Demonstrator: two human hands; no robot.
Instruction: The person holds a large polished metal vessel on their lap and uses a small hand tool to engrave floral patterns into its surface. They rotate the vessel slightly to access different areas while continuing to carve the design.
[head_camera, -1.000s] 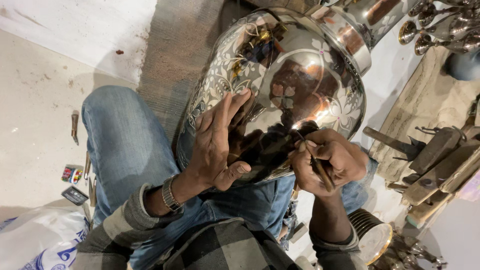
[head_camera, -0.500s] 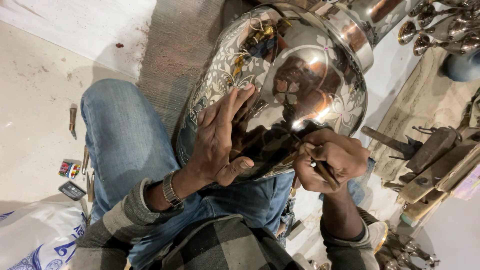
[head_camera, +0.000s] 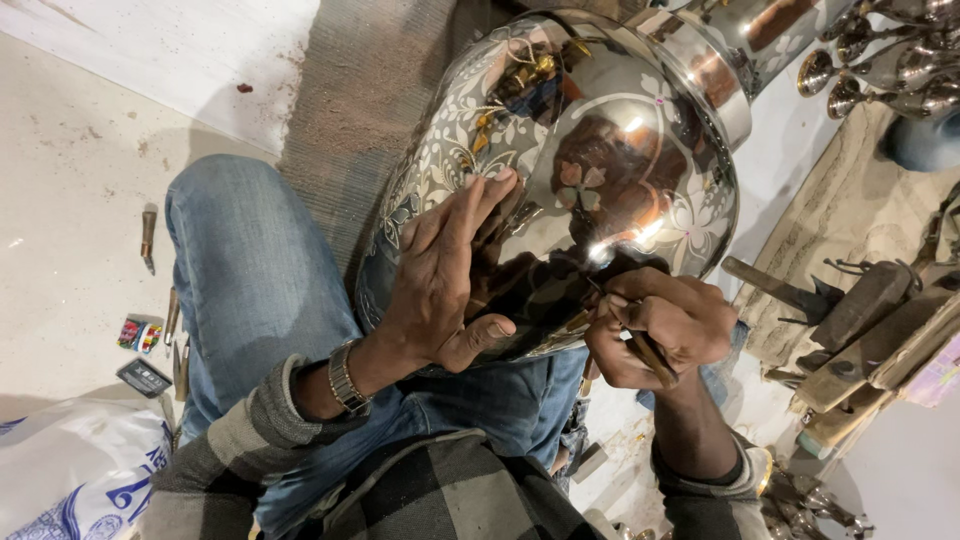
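Both hands are set on a large polished metal vessel (head_camera: 600, 170) resting across the lap, over the jeans-clad knee (head_camera: 250, 280). It is steadied by the left hand (head_camera: 445, 290), laid flat with fingers spread; a thin engraving tool (head_camera: 640, 345) is clenched in the right hand (head_camera: 655, 330), tip against the engraved metal. On the floor at the left edge, a small multicoloured packet (head_camera: 140, 333) and a white printed bag (head_camera: 75, 475) are seen.

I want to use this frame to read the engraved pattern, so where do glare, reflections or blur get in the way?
Head view: the polished metal vessel mirrors its surroundings, with bright glare spots near the right hand; a dark reflection under the left hand hides the pattern there; the floral engraving on the vessel's left flank reads clearly; the frame is sharp, with mild wide-angle bending at the edges.
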